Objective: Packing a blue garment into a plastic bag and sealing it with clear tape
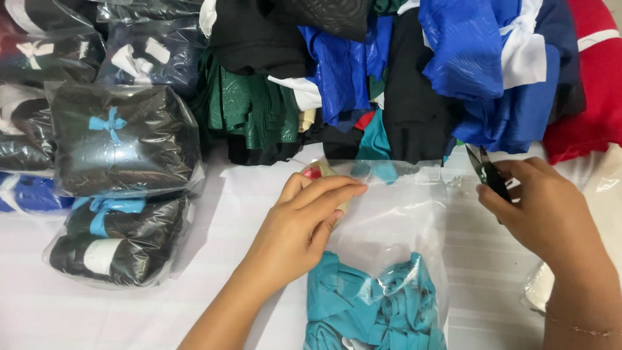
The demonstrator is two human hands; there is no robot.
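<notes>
Bright, even light — sharp, glare on plastic.

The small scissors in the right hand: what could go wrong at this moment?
1. The scissors point toward the clear bag; the blades might nick the plastic.
2. The left hand presses the bag's top edge close by, so fingers could be cut.
3. The teal garment inside might get snagged.

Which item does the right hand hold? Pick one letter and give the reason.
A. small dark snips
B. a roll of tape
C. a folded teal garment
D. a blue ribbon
A: the right hand grips small dark snips, blades pointing up beside the clear bag, while the left hand presses on the bag's top edge above the teal garment inside.
</notes>
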